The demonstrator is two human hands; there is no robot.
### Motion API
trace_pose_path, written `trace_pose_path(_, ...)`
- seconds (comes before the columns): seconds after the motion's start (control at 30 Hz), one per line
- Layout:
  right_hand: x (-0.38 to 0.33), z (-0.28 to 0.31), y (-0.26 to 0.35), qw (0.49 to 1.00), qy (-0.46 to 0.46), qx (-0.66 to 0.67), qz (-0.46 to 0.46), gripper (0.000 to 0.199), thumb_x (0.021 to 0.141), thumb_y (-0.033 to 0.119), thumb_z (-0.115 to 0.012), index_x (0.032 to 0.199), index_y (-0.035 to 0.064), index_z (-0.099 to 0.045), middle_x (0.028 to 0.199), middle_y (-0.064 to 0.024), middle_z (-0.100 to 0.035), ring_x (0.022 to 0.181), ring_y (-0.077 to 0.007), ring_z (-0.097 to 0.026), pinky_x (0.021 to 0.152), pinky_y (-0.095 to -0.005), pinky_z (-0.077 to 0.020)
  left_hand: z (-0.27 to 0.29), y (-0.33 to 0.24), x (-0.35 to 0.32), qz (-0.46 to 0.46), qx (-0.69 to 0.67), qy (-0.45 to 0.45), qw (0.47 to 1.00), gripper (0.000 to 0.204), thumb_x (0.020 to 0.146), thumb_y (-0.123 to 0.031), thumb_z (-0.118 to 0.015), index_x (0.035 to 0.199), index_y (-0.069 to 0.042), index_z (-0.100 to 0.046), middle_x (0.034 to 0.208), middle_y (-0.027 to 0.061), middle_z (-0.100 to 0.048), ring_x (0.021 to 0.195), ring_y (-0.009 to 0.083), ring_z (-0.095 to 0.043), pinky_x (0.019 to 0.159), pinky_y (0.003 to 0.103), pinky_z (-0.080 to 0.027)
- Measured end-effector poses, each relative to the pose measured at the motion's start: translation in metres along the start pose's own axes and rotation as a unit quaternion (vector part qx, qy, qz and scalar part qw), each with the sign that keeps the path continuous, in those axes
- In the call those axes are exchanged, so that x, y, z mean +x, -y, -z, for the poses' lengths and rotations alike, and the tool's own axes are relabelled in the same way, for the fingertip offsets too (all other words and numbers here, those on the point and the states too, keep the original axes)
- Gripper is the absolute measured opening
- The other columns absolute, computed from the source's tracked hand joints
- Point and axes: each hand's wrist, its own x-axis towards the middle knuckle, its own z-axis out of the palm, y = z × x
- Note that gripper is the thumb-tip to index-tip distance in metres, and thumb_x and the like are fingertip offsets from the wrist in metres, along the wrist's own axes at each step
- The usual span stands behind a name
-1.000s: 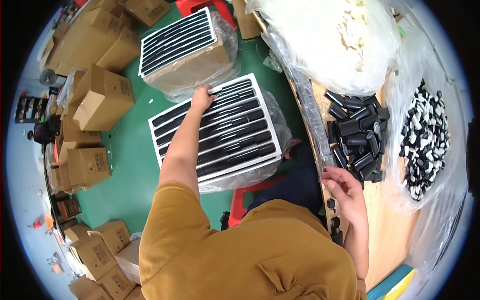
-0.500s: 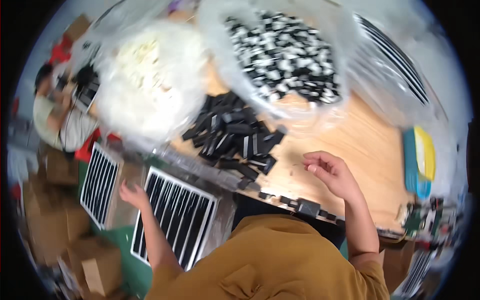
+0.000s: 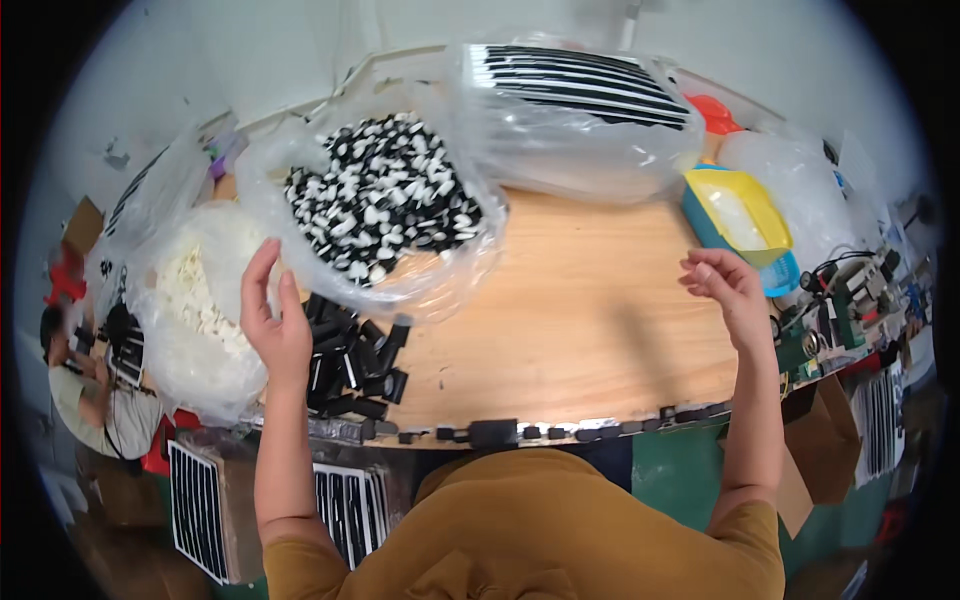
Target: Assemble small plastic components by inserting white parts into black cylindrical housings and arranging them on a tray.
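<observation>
My left hand [image 3: 275,325] is raised with thumb and fingers apart, holding nothing. It hovers in front of a heap of black rectangular plastic pieces [image 3: 348,362] at the table's left. Beyond it lies a clear plastic bag [image 3: 465,265] of small black and white parts [image 3: 385,195]. My right hand [image 3: 730,290] is in the air over the table's right side, near a yellow and blue plastic bin [image 3: 775,215]. Its fingers are loosely curled, and nothing shows between them.
A bag of cream-coloured parts [image 3: 200,310] stands at the left. Wrapped black-and-white slatted panels [image 3: 580,90] lie at the back. Electronic equipment [image 3: 830,320] sits at the right edge. Another person [image 3: 85,400] sits at far left. An open cardboard box [image 3: 820,440] stands lower right.
My view has swung to the right. My left hand has risen from beside the panels on the floor to above the table. My right hand has moved towards the yellow and blue bin.
</observation>
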Motion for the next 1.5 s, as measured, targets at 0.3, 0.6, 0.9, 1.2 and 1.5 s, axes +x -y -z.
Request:
trace_pose_path(0.3,0.128,0.094,0.019,0.968,-0.188,0.142,0.090,0.025,0.092,0.011,-0.057,0.112,-0.0034,-0.056,0.108,-0.0154,-0.064,0.100,-0.0228,-0.065,0.087,-0.0322,-0.0531,-0.213,-0.025,0.126,0.032,-0.285,0.203,0.936,0.022,0.096,0.001,-0.041,0.110,0.006,-0.058,0.106,0.0119,-0.063,0.104,0.0189,-0.061,0.093,0.031,-0.050)
trace_pose_path(0.6,0.327,0.099,-0.034,0.972,-0.117,-0.129,0.157,0.023,0.084,0.008,-0.053,0.103,0.0003,-0.064,0.100,-0.0118,-0.067,0.095,-0.0216,-0.064,0.082,-0.0336,-0.0504,-0.367,0.035,0.164,0.186,-0.243,0.329,0.893,0.014,0.090,-0.006,-0.042,0.088,-0.002,-0.056,0.082,0.0071,-0.066,0.074,0.0161,-0.064,0.068,0.031,-0.051)
trace_pose_path(0.9,0.356,0.134,-0.128,0.839,-0.188,-0.510,0.030,0.035,0.084,0.013,-0.045,0.111,-0.0033,-0.060,0.098,-0.0262,-0.065,0.096,-0.0346,-0.065,0.081,-0.0436,-0.0520,-0.377,0.149,0.099,0.192,0.049,0.321,0.926,0.018,0.083,-0.011,-0.048,0.079,0.002,-0.060,0.072,0.0191,-0.065,0.066,0.0349,-0.065,0.059,0.043,-0.050)
trace_pose_path(1.2,0.422,0.240,-0.166,0.891,-0.270,-0.325,-0.166,0.023,0.082,0.017,-0.054,0.093,0.0003,-0.065,0.084,-0.0131,-0.066,0.078,-0.0238,-0.065,0.056,-0.0409,-0.0547,-0.369,0.123,0.150,0.488,-0.153,0.235,0.826,0.019,0.085,-0.013,-0.046,0.083,-0.002,-0.062,0.068,0.0104,-0.063,0.049,0.0177,-0.059,0.044,0.029,-0.048)
trace_pose_path(1.5,0.447,0.182,-0.098,0.884,-0.242,-0.390,-0.093,0.034,0.081,0.027,-0.057,0.084,-0.0060,-0.066,0.076,-0.0206,-0.068,0.063,-0.0310,-0.067,0.060,-0.0414,-0.0533,-0.369,0.116,0.179,0.427,-0.131,0.191,0.874,0.023,0.086,-0.024,-0.052,0.082,-0.004,-0.063,0.061,0.0030,-0.057,0.047,0.0119,-0.048,0.044,0.027,-0.040)
